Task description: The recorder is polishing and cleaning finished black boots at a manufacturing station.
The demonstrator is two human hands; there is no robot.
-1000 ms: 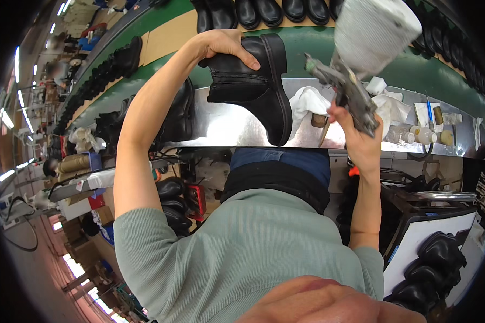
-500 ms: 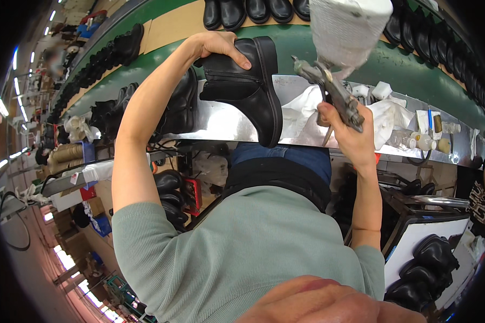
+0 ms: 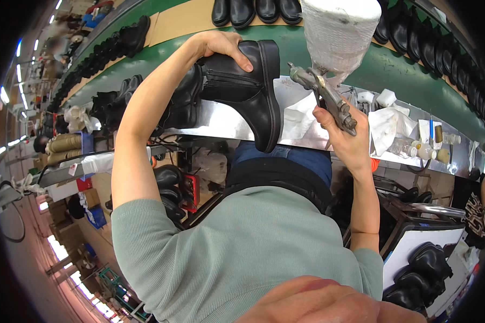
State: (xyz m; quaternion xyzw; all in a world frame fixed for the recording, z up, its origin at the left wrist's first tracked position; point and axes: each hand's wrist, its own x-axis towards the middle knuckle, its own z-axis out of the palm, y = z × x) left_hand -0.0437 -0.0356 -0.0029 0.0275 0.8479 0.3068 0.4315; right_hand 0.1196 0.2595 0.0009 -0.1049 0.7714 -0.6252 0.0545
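Observation:
My left hand (image 3: 224, 47) grips a black ankle boot (image 3: 248, 89) around its shaft, the thumb pressed on the leather near the heel. The boot hangs over the metal ledge with its toe pointing down toward me and its sole facing right. A zip runs along its side. In my right hand (image 3: 349, 137) is a metal spray gun (image 3: 324, 97), the fingers wrapped round its handle. On top of the gun sits a cup (image 3: 339, 46) covered in whitish wrap. The gun's nozzle points left toward the boot, with a gap between them.
Beyond the metal ledge (image 3: 226, 125) runs a green conveyor (image 3: 183, 46) with rows of black boots (image 3: 415, 32). White cloths (image 3: 388, 126) and small bottles (image 3: 409, 151) lie on the ledge at the right. More boots (image 3: 186, 102) stand left of the held one; others (image 3: 423, 274) rest lower right.
The boot has shifted slightly down and tilted, its toe moving a little left. The spray gun and its cup have moved slightly left, closer to the boot.

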